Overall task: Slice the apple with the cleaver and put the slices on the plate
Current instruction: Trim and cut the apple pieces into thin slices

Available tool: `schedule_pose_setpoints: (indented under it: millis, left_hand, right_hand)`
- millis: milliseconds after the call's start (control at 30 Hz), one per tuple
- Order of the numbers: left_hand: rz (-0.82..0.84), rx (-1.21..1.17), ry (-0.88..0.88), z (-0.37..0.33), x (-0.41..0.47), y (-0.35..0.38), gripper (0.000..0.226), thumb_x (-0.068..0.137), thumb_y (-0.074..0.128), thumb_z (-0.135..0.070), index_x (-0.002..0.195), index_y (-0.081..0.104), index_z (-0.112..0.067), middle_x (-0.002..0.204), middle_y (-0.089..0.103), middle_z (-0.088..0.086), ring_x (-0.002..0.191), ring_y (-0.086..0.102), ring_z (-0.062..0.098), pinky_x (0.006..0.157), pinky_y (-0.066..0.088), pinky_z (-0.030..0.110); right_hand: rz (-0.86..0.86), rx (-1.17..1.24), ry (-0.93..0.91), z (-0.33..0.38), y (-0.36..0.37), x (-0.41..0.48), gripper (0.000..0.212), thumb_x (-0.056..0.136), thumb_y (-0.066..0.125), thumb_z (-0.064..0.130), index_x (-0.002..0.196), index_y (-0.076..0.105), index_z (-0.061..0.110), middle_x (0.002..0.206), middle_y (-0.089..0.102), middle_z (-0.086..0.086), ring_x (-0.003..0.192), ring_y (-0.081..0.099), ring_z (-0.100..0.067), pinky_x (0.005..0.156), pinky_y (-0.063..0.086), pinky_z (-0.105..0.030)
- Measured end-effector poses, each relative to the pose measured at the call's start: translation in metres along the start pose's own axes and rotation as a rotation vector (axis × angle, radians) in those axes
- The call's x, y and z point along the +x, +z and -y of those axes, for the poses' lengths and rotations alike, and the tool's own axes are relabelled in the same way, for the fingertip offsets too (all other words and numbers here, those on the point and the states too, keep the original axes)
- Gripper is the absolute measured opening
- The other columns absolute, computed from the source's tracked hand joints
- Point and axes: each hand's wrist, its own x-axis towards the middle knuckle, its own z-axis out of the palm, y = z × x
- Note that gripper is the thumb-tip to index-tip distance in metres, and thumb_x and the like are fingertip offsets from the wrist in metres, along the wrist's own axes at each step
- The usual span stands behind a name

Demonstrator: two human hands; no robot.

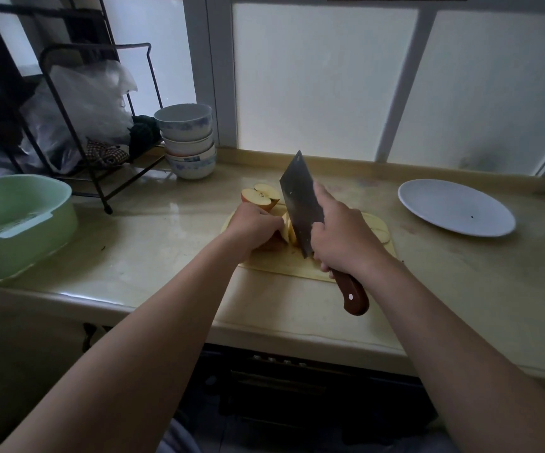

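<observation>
Two apple pieces sit on the pale yellow cutting board (284,264). One apple half (261,196) lies at the board's far left corner, cut face up, with cream flesh, a visible core and red-orange skin. The other apple piece (274,245) is under the left hand (253,223), whose curled fingers hold it down. Thin pale slices (292,233) fan from its right side. The right hand (339,238) grips the brown wooden handle of the cleaver (300,204), whose broad dark blade tilts tip-up beside the slices. A round white plate (454,207) rests well apart on the right of the glossy beige counter (153,256).
</observation>
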Motion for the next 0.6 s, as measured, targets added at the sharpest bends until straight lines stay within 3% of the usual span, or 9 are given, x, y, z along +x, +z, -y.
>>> schedule_pose_setpoints:
  millis: [200, 600]
  left_hand:
    - [0.13, -0.204, -0.087, -0.0002, 0.0055, -0.0051, 0.019, 0.086, 0.077, -0.012, 0.102, 0.073, -0.001, 0.098, 0.075, 0.014, 0.084, 0.077, 0.022, 0.079, 0.064, 0.04]
    - [0.14, -0.287, -0.096, 0.0027, 0.0059, -0.0016, 0.022, 0.084, 0.08, -0.014, 0.099, 0.075, 0.0, 0.092, 0.077, 0.012, 0.081, 0.077, 0.022, 0.079, 0.064, 0.039]
  right_hand:
    - [-0.013, -0.036, -0.011, 0.0018, -0.0001, -0.0003, 0.086, 0.1, 0.044, 0.001, 0.167, 0.006, 0.039, 0.099, 0.061, -0.006, 0.063, 0.071, -0.024, 0.043, 0.057, -0.029]
    - [0.015, -0.087, 0.008, 0.0056, -0.0007, -0.0021, 0.087, 0.1, 0.045, 0.002, 0.167, 0.003, 0.037, 0.099, 0.062, -0.005, 0.061, 0.072, -0.021, 0.046, 0.059, -0.029]
